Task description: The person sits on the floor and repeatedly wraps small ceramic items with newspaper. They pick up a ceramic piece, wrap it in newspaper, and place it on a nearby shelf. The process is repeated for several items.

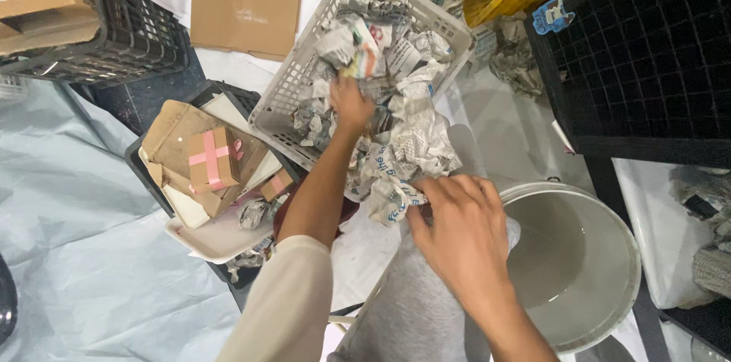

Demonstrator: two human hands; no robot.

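My left hand (350,103) reaches into a light grey plastic basket (293,88) tilted toward me and full of crumpled newspaper wads (407,57); its fingers close on one wad inside. My right hand (461,229) sits lower, near the basket's front edge, pinching a crumpled newspaper ball (390,198) that hangs out over the rim. Just right of that hand stands a white plastic bucket (609,248) whose inside looks bare.
A black crate (141,38) holds cardboard at top left. A small cardboard box with pink tape (212,158) lies on a tray of flattened boxes. A black grid crate (647,50) stands at right. Pale sheeting (68,240) covers the floor.
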